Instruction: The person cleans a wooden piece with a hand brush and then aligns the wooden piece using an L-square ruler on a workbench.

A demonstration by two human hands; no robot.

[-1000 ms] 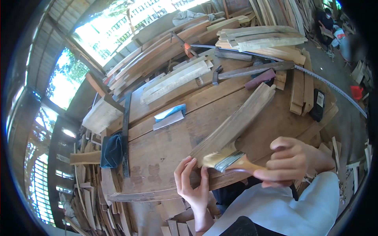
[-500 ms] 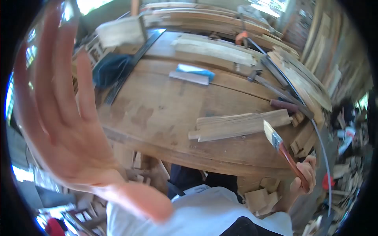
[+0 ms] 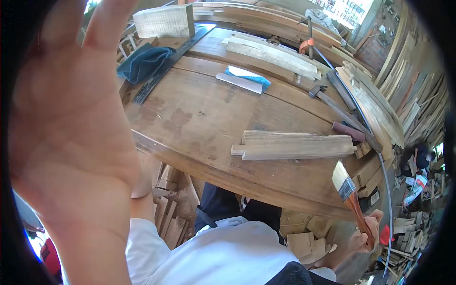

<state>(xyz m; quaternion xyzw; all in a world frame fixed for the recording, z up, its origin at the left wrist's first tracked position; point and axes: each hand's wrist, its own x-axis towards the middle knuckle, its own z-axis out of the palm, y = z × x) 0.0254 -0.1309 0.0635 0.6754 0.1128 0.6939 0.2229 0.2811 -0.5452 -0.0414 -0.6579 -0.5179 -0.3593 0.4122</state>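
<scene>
My left hand (image 3: 71, 114) is raised very close to the camera on the left, palm facing me and fingers stretched apart; its fingertips run out of view. Nothing is in it. At the lower right, past the workbench's front edge, my right hand (image 3: 372, 229) is closed round the wooden handle of a paintbrush (image 3: 353, 202). The brush tilts up with its pale bristles on top and metal ferrule below them. Just beyond the bristles, two wooden pieces with tenon ends (image 3: 297, 146) lie side by side on the workbench (image 3: 190, 128).
A hammer (image 3: 339, 105) lies at the bench's right, beside a chisel-like tool with a purple handle (image 3: 349, 131). Farther back are a blue-and-white packet (image 3: 244, 80), a long metal ruler (image 3: 175, 61), a dark blue cloth (image 3: 147, 62) and a wood block (image 3: 164, 23). Planks (image 3: 270, 54) line the rear.
My left hand has come nearer the camera and fills more of the left side. The paintbrush, still in my right hand, stands more upright and a little lower. The view has shifted.
</scene>
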